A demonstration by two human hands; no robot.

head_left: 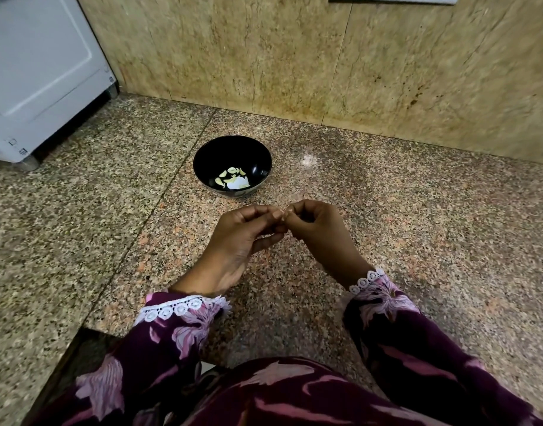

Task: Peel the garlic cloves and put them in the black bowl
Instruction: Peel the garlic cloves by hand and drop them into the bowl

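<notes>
A white appliance stands at the far left on the speckled granite desk. The black bowl sits mid-desk, holding pale garlic cloves. Just in front of it, the left hand and right hand meet fingertip to fingertip, fingers curled, pinching something too small to identify between them.

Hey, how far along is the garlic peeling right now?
Partly done: the black bowl already holds several pale cloves. In hand: the left hand and right hand meet fingertip to fingertip over the granite counter, pinching something too small to identify. No unpeeled garlic shows, so what's left is unclear.
</notes>
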